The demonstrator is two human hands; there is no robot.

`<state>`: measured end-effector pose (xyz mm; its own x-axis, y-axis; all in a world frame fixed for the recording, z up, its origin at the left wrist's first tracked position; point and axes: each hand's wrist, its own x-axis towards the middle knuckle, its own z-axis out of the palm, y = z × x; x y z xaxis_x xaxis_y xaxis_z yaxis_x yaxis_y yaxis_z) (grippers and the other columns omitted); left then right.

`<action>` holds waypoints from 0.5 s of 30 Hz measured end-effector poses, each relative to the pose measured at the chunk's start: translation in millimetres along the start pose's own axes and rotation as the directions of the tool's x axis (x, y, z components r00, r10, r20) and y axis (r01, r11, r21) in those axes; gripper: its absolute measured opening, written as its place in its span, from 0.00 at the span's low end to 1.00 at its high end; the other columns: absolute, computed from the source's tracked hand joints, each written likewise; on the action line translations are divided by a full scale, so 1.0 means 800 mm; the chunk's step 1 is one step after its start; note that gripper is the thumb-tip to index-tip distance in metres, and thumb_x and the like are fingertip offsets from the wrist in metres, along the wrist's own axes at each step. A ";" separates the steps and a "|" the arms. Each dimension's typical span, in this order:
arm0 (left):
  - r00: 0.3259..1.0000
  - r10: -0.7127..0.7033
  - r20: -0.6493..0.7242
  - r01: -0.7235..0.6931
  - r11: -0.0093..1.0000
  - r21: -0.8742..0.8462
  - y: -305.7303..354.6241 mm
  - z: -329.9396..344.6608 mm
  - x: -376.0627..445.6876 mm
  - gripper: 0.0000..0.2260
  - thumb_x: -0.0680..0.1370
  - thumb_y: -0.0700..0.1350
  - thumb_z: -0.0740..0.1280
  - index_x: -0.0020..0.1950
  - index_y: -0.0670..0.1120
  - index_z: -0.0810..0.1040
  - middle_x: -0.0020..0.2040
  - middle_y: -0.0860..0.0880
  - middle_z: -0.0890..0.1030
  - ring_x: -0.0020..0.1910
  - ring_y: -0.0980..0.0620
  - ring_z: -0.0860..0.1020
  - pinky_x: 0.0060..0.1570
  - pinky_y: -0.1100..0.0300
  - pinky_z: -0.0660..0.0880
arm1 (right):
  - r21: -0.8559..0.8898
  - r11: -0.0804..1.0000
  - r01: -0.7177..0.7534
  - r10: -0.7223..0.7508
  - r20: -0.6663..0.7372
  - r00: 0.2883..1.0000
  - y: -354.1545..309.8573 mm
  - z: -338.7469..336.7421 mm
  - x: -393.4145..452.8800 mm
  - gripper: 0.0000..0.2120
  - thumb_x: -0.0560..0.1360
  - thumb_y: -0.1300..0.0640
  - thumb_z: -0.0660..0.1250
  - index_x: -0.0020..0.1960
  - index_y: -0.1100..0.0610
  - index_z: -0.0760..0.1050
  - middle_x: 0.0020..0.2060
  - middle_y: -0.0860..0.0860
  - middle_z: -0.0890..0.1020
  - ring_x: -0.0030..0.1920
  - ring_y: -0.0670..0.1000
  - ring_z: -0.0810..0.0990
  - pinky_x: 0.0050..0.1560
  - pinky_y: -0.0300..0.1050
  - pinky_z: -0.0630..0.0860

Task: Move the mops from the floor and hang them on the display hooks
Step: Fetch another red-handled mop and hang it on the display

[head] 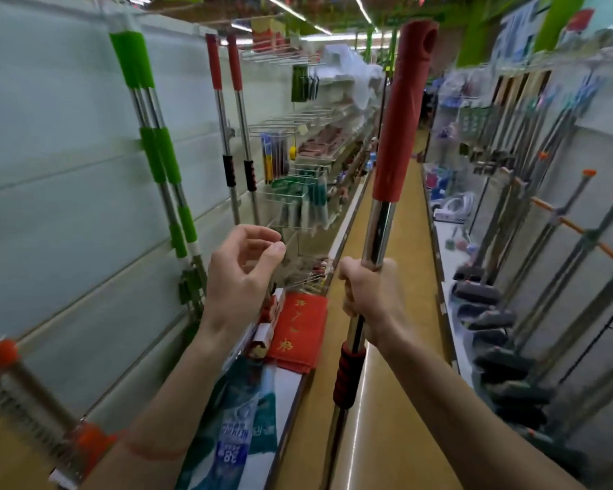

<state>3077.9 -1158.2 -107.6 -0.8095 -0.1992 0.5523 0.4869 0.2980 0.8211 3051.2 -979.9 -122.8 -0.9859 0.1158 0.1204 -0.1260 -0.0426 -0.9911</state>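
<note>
**aisle_guy:** While the right hand (367, 293) is clamped round the red-grip mop (386, 221), where's the pole sitting?

**mopwatch:** Upright, right of the two red mops hanging on the wall panel (230, 136). Left hand (243, 274) is between them, fingers loosely curled, holding nothing.

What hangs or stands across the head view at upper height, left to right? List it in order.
Green-handled mops on the wall → two red-handled mops hanging beside them → the red-handled mop held upright in the right hand → the row of poles along the right shelf.
</note>
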 end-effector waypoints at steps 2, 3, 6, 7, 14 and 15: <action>1.000 -0.013 -0.003 0.013 1.000 0.007 -0.015 0.026 0.032 0.03 0.79 0.48 0.70 0.52 0.52 0.81 0.48 0.50 0.85 0.48 0.56 0.84 0.44 0.65 0.79 | -0.001 1.000 0.005 -0.005 -0.002 1.000 -0.002 -0.008 0.045 0.09 0.68 0.62 0.64 0.29 0.56 0.70 0.23 0.50 0.64 0.23 0.49 0.60 0.27 0.47 0.58; 1.000 -0.017 -0.001 0.017 1.000 0.011 -0.022 0.039 0.049 0.02 0.80 0.47 0.71 0.52 0.52 0.81 0.48 0.50 0.85 0.48 0.55 0.84 0.44 0.65 0.79 | -0.002 1.000 0.013 -0.013 -0.005 1.000 -0.004 -0.010 0.068 0.08 0.67 0.61 0.64 0.30 0.57 0.71 0.23 0.51 0.64 0.23 0.50 0.60 0.27 0.48 0.58; 1.000 -0.017 0.009 0.016 1.000 0.011 -0.046 0.072 0.100 0.02 0.80 0.45 0.71 0.53 0.51 0.81 0.48 0.50 0.85 0.48 0.54 0.84 0.44 0.63 0.80 | -0.002 0.999 0.041 -0.041 0.002 0.999 -0.002 -0.013 0.137 0.07 0.65 0.60 0.64 0.29 0.57 0.71 0.24 0.51 0.64 0.25 0.50 0.60 0.28 0.50 0.57; 1.000 -0.017 0.005 0.017 1.000 0.006 -0.056 0.081 0.118 0.03 0.80 0.46 0.71 0.53 0.50 0.81 0.48 0.49 0.85 0.48 0.53 0.84 0.44 0.63 0.81 | 0.001 0.999 0.046 -0.046 0.010 0.999 -0.001 -0.013 0.160 0.09 0.65 0.60 0.64 0.27 0.55 0.69 0.23 0.50 0.64 0.24 0.50 0.60 0.28 0.50 0.57; 0.998 0.002 -0.062 -0.005 0.999 -0.050 -0.136 0.134 0.237 0.06 0.78 0.48 0.71 0.53 0.50 0.82 0.49 0.47 0.86 0.51 0.49 0.85 0.48 0.60 0.80 | 0.029 0.995 0.095 -0.097 0.087 0.991 0.022 -0.002 0.324 0.17 0.70 0.64 0.65 0.25 0.51 0.67 0.20 0.46 0.66 0.21 0.47 0.62 0.24 0.42 0.61; 0.998 0.004 -0.069 -0.007 0.999 -0.050 -0.150 0.141 0.257 0.06 0.78 0.49 0.71 0.53 0.50 0.82 0.49 0.47 0.86 0.51 0.49 0.85 0.48 0.61 0.80 | 0.034 0.995 0.096 -0.099 0.104 0.990 0.024 0.003 0.349 0.16 0.71 0.64 0.65 0.27 0.53 0.68 0.20 0.47 0.66 0.21 0.47 0.62 0.23 0.41 0.61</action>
<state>2815.9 -1129.8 -108.8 -0.7832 -0.2618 0.5639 0.5084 0.2525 0.8233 2772.9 -950.5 -108.3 -0.9746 0.0155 0.2234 -0.2240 -0.0648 -0.9724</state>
